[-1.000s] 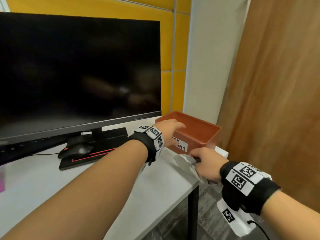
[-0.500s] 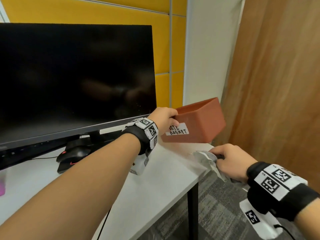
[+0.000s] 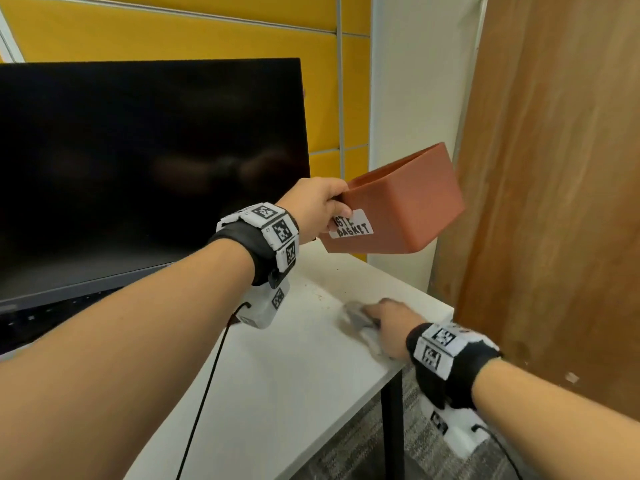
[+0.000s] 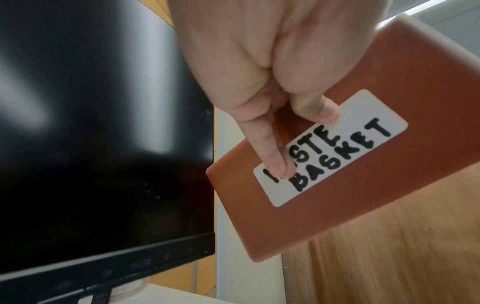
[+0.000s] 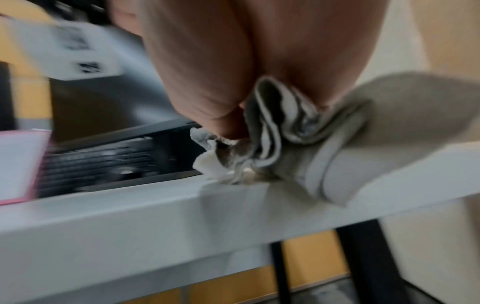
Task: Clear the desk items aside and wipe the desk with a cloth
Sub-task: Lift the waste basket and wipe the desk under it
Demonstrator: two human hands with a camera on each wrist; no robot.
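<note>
yellow wall panels and a dark monitor [image 3: 149, 174] are seen behind the white desk [image 3: 277, 375] in the head view. the orange basket [image 3: 398, 209] is held tilted above the desk corner by the left hand [image 3: 313, 209]; the grey cloth [image 3: 356, 318] is pressed to the desk under the right hand [image 3: 388, 327].

left wrist view: the basket's near wall is pinched by the fingers [image 4: 272, 152], which lie over its label [image 4: 335, 148].

right wrist view: the bunched cloth is gripped by curled fingers [image 5: 223, 123] at the desk edge.
</note>
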